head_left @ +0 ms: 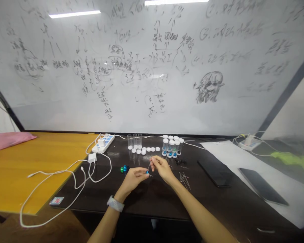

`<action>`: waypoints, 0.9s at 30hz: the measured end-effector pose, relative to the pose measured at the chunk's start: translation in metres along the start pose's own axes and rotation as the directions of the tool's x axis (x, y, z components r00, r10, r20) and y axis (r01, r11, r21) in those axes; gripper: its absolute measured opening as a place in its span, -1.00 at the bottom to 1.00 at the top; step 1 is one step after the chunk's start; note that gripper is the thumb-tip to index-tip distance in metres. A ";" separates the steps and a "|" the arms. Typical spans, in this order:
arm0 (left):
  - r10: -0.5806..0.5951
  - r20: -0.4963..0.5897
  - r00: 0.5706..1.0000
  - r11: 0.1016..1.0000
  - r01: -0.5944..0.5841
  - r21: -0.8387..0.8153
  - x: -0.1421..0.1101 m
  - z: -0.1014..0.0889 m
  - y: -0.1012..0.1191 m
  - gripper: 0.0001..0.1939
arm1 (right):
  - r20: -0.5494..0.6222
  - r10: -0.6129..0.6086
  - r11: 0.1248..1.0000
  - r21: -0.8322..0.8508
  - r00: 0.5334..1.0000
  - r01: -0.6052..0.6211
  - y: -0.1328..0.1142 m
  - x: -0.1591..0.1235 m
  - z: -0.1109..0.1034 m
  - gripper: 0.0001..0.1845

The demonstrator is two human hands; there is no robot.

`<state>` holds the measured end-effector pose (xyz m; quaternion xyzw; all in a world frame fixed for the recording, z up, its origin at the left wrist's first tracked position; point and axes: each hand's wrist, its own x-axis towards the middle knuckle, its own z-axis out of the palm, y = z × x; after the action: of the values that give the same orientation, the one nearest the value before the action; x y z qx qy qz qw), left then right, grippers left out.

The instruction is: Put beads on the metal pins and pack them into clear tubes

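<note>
**What else you have in view**

Ahead of you stands a whiteboard (142, 116) covered in handwriting, with a sketched cartoon head (209, 87) on its right side. On your left, a pink cloth (7, 140) lies on a yellow tabletop (22, 172). Nearer the middle sit 1 power strip (103, 143), a charger (92, 158) and looped white cable (67, 205), with a small card (56, 200) below them. On your right are a black phone (215, 172), a tablet (262, 185) on a white paper sheet (243, 155), and a 2nd power strip (249, 144).
</note>
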<state>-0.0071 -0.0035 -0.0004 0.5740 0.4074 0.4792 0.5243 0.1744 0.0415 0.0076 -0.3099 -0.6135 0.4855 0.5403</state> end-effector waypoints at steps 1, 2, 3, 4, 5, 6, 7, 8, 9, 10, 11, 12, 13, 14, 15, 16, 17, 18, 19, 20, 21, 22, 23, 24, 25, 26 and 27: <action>0.004 0.003 1.000 1.000 -0.004 0.005 0.000 0.000 -0.001 -0.59 | 0.000 -0.002 1.000 -0.012 1.000 0.002 -0.001 0.000 0.000 -0.55; 0.008 0.007 1.000 1.000 -0.008 0.009 0.000 0.000 -0.001 -0.59 | -0.002 -0.004 1.000 -0.024 1.000 0.004 -0.001 0.000 0.000 -0.56; 0.011 0.010 1.000 1.000 -0.011 0.012 0.001 -0.001 -0.002 -0.59 | -0.002 -0.007 0.999 -0.036 1.000 0.007 -0.002 0.000 0.000 -0.56; 0.013 0.011 1.000 1.000 -0.014 0.014 0.001 -0.001 -0.002 -0.60 | 0.000 -0.010 0.999 -0.047 1.000 0.010 -0.002 0.000 -0.001 -0.57; 0.014 0.011 1.000 1.000 -0.015 0.017 0.001 -0.001 -0.002 -0.60 | 0.006 -0.014 0.998 -0.059 1.000 0.014 -0.002 0.000 -0.001 -0.57; 0.013 0.009 1.000 1.000 -0.013 0.019 0.001 -0.001 -0.003 -0.60 | 0.014 -0.019 0.997 -0.071 1.000 0.020 -0.002 0.001 -0.001 -0.57; 0.011 0.009 1.000 1.000 -0.011 0.020 0.001 -0.001 -0.003 -0.60 | 0.022 -0.024 0.996 -0.086 0.999 0.025 -0.001 0.001 -0.002 -0.56; 0.009 0.009 1.000 1.000 -0.009 0.020 0.001 -0.001 -0.003 -0.60 | 0.030 -0.029 0.994 -0.103 0.999 0.032 -0.001 0.001 -0.002 -0.56; 0.008 0.010 1.000 1.000 -0.008 0.018 0.001 -0.001 -0.002 -0.61 | 0.035 -0.034 0.992 -0.123 0.999 0.038 -0.001 0.001 -0.002 -0.55; 0.006 0.014 1.000 1.000 -0.006 0.015 0.000 -0.001 -0.002 -0.61 | 0.037 -0.039 0.989 -0.143 0.999 0.044 -0.001 0.002 -0.003 -0.55; 0.006 0.016 1.000 1.000 -0.006 0.014 0.000 0.000 -0.001 -0.61 | 0.039 -0.044 0.985 -0.163 0.998 0.049 0.000 0.002 -0.003 -0.55; 0.006 0.016 1.000 1.000 -0.007 0.014 0.000 0.000 -0.001 -0.62 | 0.040 -0.048 0.982 -0.180 0.998 0.054 -0.001 0.003 -0.004 -0.55; 0.007 0.014 1.000 1.000 -0.007 0.015 0.000 0.000 0.000 -0.62 | 0.041 -0.051 0.979 -0.194 0.998 0.058 -0.001 0.003 -0.004 -0.56; 0.006 0.013 1.000 1.000 -0.006 0.018 -0.001 0.000 0.000 -0.62 | 0.041 -0.054 0.977 -0.206 0.998 0.061 -0.001 0.003 -0.005 -0.57; 0.005 0.013 1.000 1.000 -0.005 0.024 -0.001 0.000 0.000 -0.62 | 0.041 -0.056 0.974 -0.218 0.998 0.063 -0.002 0.004 -0.006 -0.57; 0.004 0.014 1.000 1.000 -0.004 0.030 -0.001 0.000 0.000 -0.62 | 0.041 -0.058 0.971 -0.229 0.997 0.066 -0.003 0.004 -0.006 -0.58; 0.002 0.017 1.000 0.999 -0.003 0.036 -0.001 0.000 -0.001 -0.62 | 0.041 -0.061 0.968 -0.242 0.997 0.069 -0.003 0.004 -0.006 -0.58; -0.001 0.022 1.000 0.999 0.000 0.041 -0.001 0.000 -0.001 -0.62 | 0.042 -0.063 0.964 -0.257 0.997 0.072 -0.004 0.004 -0.007 -0.59; -0.002 0.025 1.000 0.999 0.001 0.045 0.000 -0.001 -0.002 -0.62 | 0.045 -0.065 0.959 -0.273 0.997 0.075 -0.005 0.004 -0.007 -0.59; -0.001 0.027 1.000 0.999 0.000 0.048 0.000 -0.001 -0.002 -0.61 | 0.052 -0.067 0.954 -0.288 0.996 0.079 -0.005 0.003 -0.007 -0.60; 0.001 0.027 1.000 0.999 -0.003 0.052 0.000 -0.001 -0.003 -0.60 | 0.061 -0.069 0.950 -0.302 0.996 0.084 -0.005 0.003 -0.007 -0.60; 0.004 0.029 1.000 0.998 -0.006 0.057 0.000 -0.002 -0.003 -0.59 | 0.070 -0.070 0.945 -0.314 0.995 0.089 -0.005 0.003 -0.006 -0.61; 0.007 0.032 0.999 0.998 -0.009 0.061 0.000 -0.002 -0.004 -0.59 | 0.079 -0.072 0.941 -0.324 0.994 0.094 -0.006 0.002 -0.006 -0.62; 0.007 0.035 0.999 0.998 -0.009 0.063 -0.001 -0.002 -0.004 -0.58 | 0.087 -0.073 0.939 -0.330 0.994 0.098 -0.005 0.002 -0.005 -0.62; 0.004 0.039 0.999 0.998 -0.007 0.062 -0.001 -0.002 -0.003 -0.58 | 0.090 -0.073 0.937 -0.334 0.993 0.099 -0.005 0.002 -0.004 -0.63; 0.001 0.042 0.999 0.998 -0.003 0.056 -0.001 -0.001 -0.003 -0.58 | 0.092 -0.071 0.936 -0.337 0.993 0.098 -0.005 0.001 -0.002 -0.63; -0.003 0.043 0.999 0.999 0.001 0.045 -0.001 -0.001 -0.002 -0.58 | 0.093 -0.066 0.937 -0.338 0.993 0.094 -0.005 0.001 -0.001 -0.62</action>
<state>-0.0085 -0.0041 -0.0028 0.5953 0.4072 0.4571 0.5204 0.1757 0.0413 0.0122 -0.3538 -0.7218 0.3614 0.4725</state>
